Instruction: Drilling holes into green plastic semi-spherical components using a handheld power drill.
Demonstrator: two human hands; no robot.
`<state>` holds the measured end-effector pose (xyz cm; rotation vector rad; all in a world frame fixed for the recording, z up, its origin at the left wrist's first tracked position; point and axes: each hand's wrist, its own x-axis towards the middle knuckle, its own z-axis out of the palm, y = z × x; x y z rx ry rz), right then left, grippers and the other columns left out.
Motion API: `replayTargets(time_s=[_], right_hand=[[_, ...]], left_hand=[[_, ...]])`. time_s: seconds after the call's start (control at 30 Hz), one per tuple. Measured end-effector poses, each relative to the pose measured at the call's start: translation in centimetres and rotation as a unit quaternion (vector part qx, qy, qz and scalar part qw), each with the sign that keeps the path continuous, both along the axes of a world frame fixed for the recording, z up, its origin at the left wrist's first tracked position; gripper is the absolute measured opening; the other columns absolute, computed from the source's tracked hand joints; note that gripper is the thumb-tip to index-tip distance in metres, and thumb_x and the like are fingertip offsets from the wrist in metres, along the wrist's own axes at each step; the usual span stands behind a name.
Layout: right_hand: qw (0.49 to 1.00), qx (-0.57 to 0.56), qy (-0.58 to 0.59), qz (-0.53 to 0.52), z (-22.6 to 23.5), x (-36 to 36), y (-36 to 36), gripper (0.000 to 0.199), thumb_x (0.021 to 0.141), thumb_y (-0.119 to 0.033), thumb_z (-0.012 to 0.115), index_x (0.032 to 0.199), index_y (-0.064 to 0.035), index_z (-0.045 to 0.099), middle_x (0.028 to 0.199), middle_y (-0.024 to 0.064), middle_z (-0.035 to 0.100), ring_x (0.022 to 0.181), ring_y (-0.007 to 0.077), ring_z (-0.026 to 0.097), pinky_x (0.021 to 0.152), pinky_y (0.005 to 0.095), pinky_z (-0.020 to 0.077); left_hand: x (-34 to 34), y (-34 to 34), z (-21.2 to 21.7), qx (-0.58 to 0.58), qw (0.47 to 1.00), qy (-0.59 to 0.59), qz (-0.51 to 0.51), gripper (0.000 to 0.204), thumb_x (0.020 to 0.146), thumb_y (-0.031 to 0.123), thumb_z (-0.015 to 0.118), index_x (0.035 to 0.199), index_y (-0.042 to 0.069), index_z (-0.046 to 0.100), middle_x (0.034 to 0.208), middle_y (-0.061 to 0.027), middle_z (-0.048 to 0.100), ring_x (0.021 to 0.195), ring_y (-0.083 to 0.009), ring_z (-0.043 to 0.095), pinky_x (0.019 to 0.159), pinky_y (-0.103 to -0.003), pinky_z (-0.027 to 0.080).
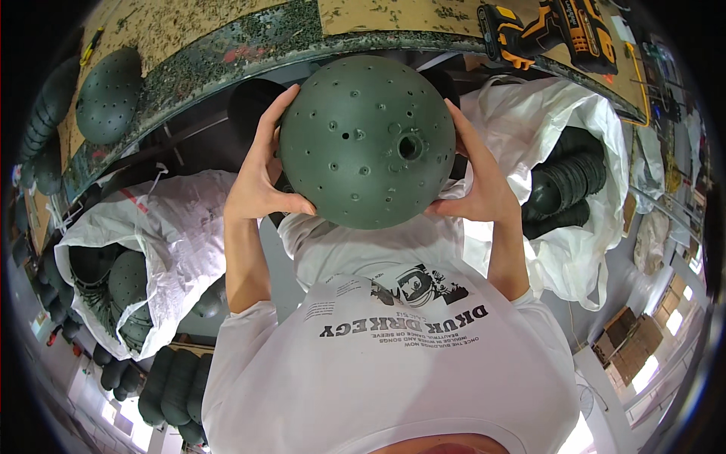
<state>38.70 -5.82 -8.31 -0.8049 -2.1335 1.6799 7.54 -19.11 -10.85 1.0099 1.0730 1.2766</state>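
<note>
A dark green, rounded plastic shell point(363, 181) is held up in front of my chest, between both hands. Small holes and little bumps dot its surface, and one larger round hole with a raised rim lies right of its middle. My left hand point(265, 170) grips its left side, thumb pressed low and fingers reaching up the edge. On the opposite side my right hand point(480, 174) holds it the same way, fingertips partly hidden behind it. Whether the shell is a full ball or a half dome cannot be seen, as its underside is hidden.
Ahead runs a workbench point(265, 38) strewn with green shavings. An orange-black cordless drill point(556, 34) lies at its right, another perforated shell point(110, 94) at its left. White sacks of green shells stand left point(185, 219) and right point(484, 113). Cardboard boxes point(631, 344) sit lower right.
</note>
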Motion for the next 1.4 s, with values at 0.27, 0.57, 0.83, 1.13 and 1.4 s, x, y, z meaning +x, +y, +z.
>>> replayTargets(time_s=[0.27,0.57,0.83,1.13,1.4], right_hand=[[0.997,0.063,-0.049,-0.004,1.1,-1.1,0.3,0.128,0.055,-0.022,0.094,0.156,0.0007,0.020,0.150,0.0157,0.043,0.133,0.0265,0.049,0.107,0.0388,0.0393],[0.992,0.116,-0.060,0.001,2.2,-5.0,-0.6,0.127,0.056,-0.027,0.095,0.155,-0.0022,0.019,0.151,0.0153,0.036,0.124,0.0265,0.048,0.092,0.0339,0.0456],[0.989,0.116,-0.093,0.014,2.9,-6.2,-1.3,0.127,0.058,-0.028,0.094,0.156,-0.0036,0.018,0.154,0.0166,0.032,0.132,0.0310,0.044,0.094,0.0375,0.0465],[0.988,0.129,-0.079,-0.011,3.6,-6.7,-1.4,0.125,0.057,-0.024,0.094,0.156,-0.0039,0.021,0.149,0.0134,0.041,0.129,0.0262,0.046,0.101,0.0367,0.0406],[0.990,0.106,-0.087,0.026,4.2,-6.4,-0.2,0.124,0.059,-0.026,0.094,0.155,-0.0039,0.020,0.152,0.0171,0.035,0.133,0.0317,0.043,0.107,0.0411,0.0402]], left_hand=[[1.2,-0.4,-0.8,0.017,0.990,-0.119,0.078,0.134,0.052,0.023,0.100,0.156,0.004,0.017,0.146,-0.0140,0.047,0.130,-0.0253,0.050,0.108,-0.040,0.040],[4.1,-4.7,-7.4,0.021,0.835,-0.546,0.065,0.080,0.086,0.046,0.072,0.148,0.007,0.040,0.148,-0.0129,0.046,0.131,-0.0292,0.050,0.107,-0.047,0.042],[4.7,-4.7,-8.2,0.141,0.761,-0.633,-0.003,0.073,0.089,0.055,0.058,0.148,0.013,0.044,0.152,-0.0114,0.042,0.140,-0.0339,0.040,0.112,-0.057,0.033],[4.1,-4.8,-9.0,0.166,0.754,-0.634,-0.039,0.073,0.090,0.053,0.059,0.149,0.013,0.043,0.153,-0.0120,0.040,0.142,-0.0353,0.036,0.113,-0.060,0.030],[4.4,-4.1,-7.4,0.170,0.751,-0.636,-0.058,0.068,0.092,0.052,0.056,0.146,0.011,0.046,0.147,-0.0094,0.048,0.138,-0.0320,0.042,0.113,-0.060,0.030]])
